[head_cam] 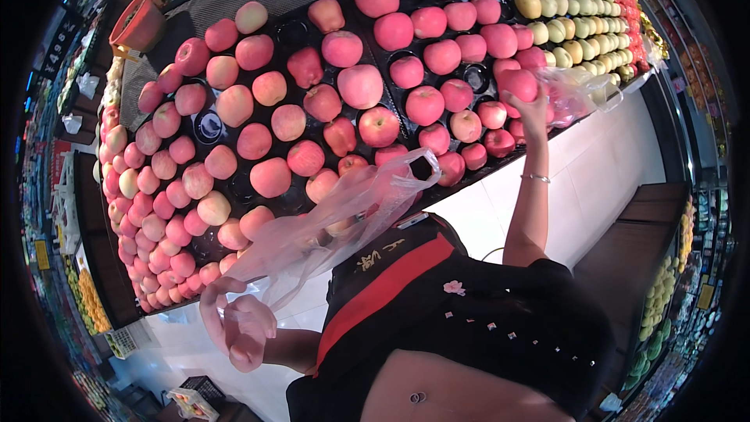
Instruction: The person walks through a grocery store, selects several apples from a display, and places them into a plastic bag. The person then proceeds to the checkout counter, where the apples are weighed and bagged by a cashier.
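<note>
My left hand point(239, 323) is at the lower left, its fingers curled at the bottom end of a clear plastic bag point(328, 240). The bag stretches up and right over the front of the apple display, its looped handle lying by the front row. At the right, my right hand point(530, 106) grips a red apple point(520, 85) above the front corner of the red apples. Rows of red apples point(360, 87) rest in black moulded trays point(292, 33), with some hollows bare. Just beyond my right hand lies another clear plastic bag point(577, 94).
Yellow-green fruit point(577, 6) stands in rows at the upper right, beside red-netted fruit point(628, 12). An orange pot point(137, 20) sits at the back left. A dark stand point(627, 240) rises behind the pale tiled floor point(609, 152). A crate point(190, 403) stands at the lower left.
</note>
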Tool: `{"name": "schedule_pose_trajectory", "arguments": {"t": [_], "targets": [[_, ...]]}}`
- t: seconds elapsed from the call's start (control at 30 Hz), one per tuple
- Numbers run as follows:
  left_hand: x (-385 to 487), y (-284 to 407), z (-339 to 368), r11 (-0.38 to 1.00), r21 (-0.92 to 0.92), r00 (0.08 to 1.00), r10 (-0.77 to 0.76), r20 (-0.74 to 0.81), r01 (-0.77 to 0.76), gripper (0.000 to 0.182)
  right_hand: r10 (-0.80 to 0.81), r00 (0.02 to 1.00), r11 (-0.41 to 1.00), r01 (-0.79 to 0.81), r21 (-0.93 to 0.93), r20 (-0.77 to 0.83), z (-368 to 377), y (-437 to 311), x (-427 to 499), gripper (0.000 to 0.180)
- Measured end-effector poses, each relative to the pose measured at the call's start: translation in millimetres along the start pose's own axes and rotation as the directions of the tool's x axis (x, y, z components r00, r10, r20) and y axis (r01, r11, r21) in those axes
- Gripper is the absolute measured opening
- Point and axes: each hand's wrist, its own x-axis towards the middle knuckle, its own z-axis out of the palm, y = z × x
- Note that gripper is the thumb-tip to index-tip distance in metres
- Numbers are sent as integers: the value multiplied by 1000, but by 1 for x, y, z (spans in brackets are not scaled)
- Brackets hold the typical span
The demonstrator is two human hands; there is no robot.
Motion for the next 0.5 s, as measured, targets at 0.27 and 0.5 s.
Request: {"name": "schedule_pose_trajectory", "arguments": {"t": [0.27,0.5], "targets": [[0,1,5,998,64,1000,-7,15,6,90,-124,992,852,92,-515,-28,38,73,33,106],[-13,9,11,996,78,999,-46,-9,47,92,-120,989,747,145,-648,83,56,80,42,105]]}}
